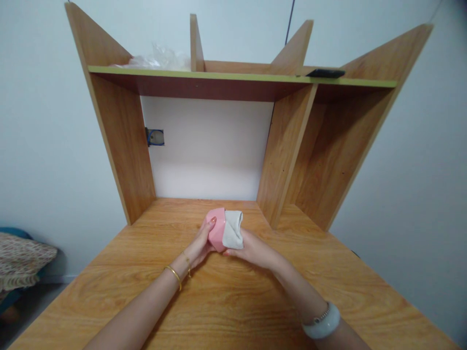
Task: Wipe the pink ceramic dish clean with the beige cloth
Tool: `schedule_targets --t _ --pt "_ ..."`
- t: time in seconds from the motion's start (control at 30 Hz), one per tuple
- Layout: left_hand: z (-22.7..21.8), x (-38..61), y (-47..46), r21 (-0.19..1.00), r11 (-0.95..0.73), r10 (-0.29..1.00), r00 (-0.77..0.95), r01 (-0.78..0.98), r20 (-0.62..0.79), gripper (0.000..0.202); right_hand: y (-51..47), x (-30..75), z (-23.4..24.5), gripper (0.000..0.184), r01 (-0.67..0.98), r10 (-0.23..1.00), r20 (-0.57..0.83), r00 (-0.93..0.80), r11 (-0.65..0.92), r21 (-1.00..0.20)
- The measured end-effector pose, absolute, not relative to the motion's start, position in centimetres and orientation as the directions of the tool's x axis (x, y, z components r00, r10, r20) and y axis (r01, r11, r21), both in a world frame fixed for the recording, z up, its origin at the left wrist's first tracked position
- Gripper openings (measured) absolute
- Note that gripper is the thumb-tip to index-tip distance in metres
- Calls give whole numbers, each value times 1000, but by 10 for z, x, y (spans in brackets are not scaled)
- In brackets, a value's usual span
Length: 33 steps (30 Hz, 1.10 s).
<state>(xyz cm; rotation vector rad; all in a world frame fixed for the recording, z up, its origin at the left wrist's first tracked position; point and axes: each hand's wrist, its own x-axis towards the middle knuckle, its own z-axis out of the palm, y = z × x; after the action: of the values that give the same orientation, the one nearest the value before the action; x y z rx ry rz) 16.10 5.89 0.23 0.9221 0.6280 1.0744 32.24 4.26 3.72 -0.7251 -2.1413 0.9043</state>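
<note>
Just above the desk, my left hand [203, 240] grips a pink, glossy, angular object [218, 229] that looks like a small bowl or cup, thumb laid on its near side. A light grey cloth [232, 229] covers its right end, folded over the rim. My right hand [248, 248] holds the cloth against the pink object; most of its fingers are hidden behind or under the cloth. Whether the cloth goes inside the pink object I cannot tell.
A wooden desk [204, 301] lies beneath my hands, with a shelf unit [237, 78] at its back. On the upper shelf are clear plastic bags [156, 58] and a flat black object [326, 73]. A wall socket [156, 137] shows behind. A patterned cloth [24, 257] hangs at far left.
</note>
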Motion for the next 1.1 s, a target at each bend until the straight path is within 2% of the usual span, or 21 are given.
schedule_targets --t 0.13,0.27,0.43,0.57,0.63,0.73,0.83,0.93,1.0,1.1 --pt "7 165 64 867 210 922 387 -451 -22 61 47 325 39 62 124 778 233 -584 369 -921" --pt "3 166 64 886 239 914 401 -398 -67 60 48 322 25 56 70 865 197 -460 257 -964" --pt "-3 156 62 899 263 910 401 -351 -109 56 40 311 12 51 64 809 325 -491 405 -912" --pt "1 150 60 870 285 898 430 -402 -95 52 35 308 20 52 129 696 420 -582 589 -798" --pt "4 149 58 858 303 884 458 -414 -91 53 35 307 23 49 161 675 439 -593 633 -757" --pt "7 149 57 857 337 848 521 -390 -96 57 35 305 20 49 132 735 417 -535 560 -818" --pt "7 147 55 856 344 808 586 -386 -61 70 37 302 12 48 47 819 382 -427 442 -896" --pt "4 147 54 882 246 822 569 -402 30 77 41 302 10 45 -18 893 335 -301 346 -938" --pt "3 148 53 917 73 872 471 -392 132 83 42 305 12 46 -81 922 285 -262 273 -959" --pt "0 151 54 920 -144 914 308 -365 265 91 41 308 14 47 -140 921 249 -299 216 -966"
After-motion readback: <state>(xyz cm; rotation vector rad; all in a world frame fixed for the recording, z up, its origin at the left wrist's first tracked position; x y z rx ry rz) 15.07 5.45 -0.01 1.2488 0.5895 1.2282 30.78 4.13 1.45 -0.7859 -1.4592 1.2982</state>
